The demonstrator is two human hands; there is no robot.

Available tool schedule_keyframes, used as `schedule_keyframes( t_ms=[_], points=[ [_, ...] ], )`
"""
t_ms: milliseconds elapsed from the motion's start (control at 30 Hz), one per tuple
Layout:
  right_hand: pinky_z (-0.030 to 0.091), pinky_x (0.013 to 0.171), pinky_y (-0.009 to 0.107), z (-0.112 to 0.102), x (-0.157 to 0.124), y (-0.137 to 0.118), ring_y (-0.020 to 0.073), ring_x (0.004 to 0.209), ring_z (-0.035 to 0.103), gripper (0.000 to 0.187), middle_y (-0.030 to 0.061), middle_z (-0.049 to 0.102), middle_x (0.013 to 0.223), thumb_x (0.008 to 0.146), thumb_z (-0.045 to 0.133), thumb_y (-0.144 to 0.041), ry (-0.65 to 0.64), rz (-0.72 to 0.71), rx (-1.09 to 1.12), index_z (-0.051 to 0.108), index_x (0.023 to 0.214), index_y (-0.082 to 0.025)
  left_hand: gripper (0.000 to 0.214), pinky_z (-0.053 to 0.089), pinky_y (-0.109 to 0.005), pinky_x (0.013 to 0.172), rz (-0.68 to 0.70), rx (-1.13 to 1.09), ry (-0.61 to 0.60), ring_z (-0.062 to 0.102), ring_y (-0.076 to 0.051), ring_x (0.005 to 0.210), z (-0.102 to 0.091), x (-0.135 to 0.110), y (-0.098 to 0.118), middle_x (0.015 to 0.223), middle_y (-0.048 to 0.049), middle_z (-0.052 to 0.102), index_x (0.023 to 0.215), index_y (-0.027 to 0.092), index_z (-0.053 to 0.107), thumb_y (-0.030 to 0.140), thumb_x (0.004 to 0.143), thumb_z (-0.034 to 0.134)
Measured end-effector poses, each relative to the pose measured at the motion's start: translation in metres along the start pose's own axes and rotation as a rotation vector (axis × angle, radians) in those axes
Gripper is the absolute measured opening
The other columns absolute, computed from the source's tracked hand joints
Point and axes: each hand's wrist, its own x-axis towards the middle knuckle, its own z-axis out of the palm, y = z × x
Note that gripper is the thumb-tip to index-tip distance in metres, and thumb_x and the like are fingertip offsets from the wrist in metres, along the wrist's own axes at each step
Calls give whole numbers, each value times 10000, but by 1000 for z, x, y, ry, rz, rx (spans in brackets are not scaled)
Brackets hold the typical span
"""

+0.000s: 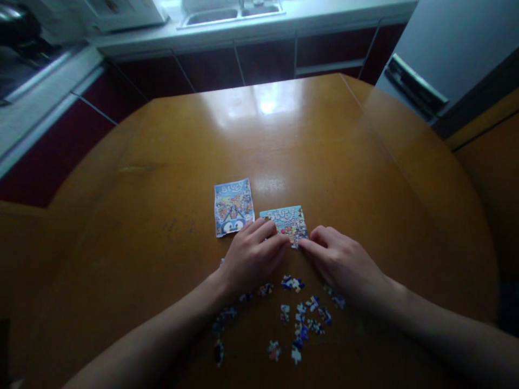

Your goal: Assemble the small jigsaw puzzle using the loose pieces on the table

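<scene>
A partly joined jigsaw puzzle (287,216) with "Bluey" lettering lies flat on the table. My left hand (257,251) covers its lower left part, with bent fingers and fingertips at the lower edge. From the other side, my right hand (344,259) has curled fingers, and its tips touch the puzzle's lower right corner. Any small piece between the fingertips is too small to make out. Left of the puzzle is a creased picture sheet (234,202) with matching artwork, close to my left knuckles. Several loose puzzle pieces (292,283) are scattered below both hands.
The wooden table (275,146) has a glossy top and rounded ends. More loose pieces (274,350) lie near its front. Beyond stand a counter with a sink (211,17) and dark red cabinets (265,59). A refrigerator (458,48) is at the right.
</scene>
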Motion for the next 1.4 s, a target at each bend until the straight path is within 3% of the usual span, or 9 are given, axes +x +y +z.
schedule_keyframes(
  t_ms=[267,500,867,1000,1167,1267,1400],
  points=[
    [451,725,330,1,1,3,203,848,530,256,72,587,961,962,498,-171,-1,12,33,645,1169,-208,156,364,-311,675,62,23,-99,433,-167,756,-1,1,2,804,-21,538,1044,252,678,273,981,537],
    [479,781,325,4,2,8,188,870,576,286,71,621,960,974,402,-133,140,111,329,623,1153,-168,184,382,-335,713,72,55,-166,425,-178,780,-2,0,1,855,-33,548,1101,266,672,271,987,528],
    [483,810,344,1,4,10,184,885,610,252,63,653,969,1003,417,-226,201,181,465,638,1113,-175,148,419,-305,764,-69,-231,40,452,-172,880,4,3,0,913,-36,526,1011,258,702,171,940,606],
    [486,817,340,2,4,13,183,897,619,236,66,667,983,975,444,-179,247,173,465,644,1100,-173,144,418,-307,756,-107,-187,221,457,-156,834,-9,5,-2,872,-19,533,1008,248,701,152,922,635],
    [479,846,342,2,5,16,188,936,613,229,75,673,997,945,467,-146,354,174,440,639,1095,-163,172,442,-317,784,-203,-126,287,516,-164,893,-43,-2,-5,906,-21,565,1034,238,693,131,914,630],
    [475,782,338,0,5,15,187,865,593,208,70,643,908,940,466,-154,348,155,405,658,1020,-157,158,449,-322,799,-284,-69,291,540,-167,902,-59,-19,-9,921,-21,577,1027,230,689,142,927,603],
    [470,735,328,3,2,12,177,813,575,207,62,622,876,930,493,-180,287,126,379,685,1006,-166,141,452,-312,762,-422,-46,290,553,-165,866,-64,-54,-18,925,-20,577,1014,229,689,193,945,571]
  ],
)
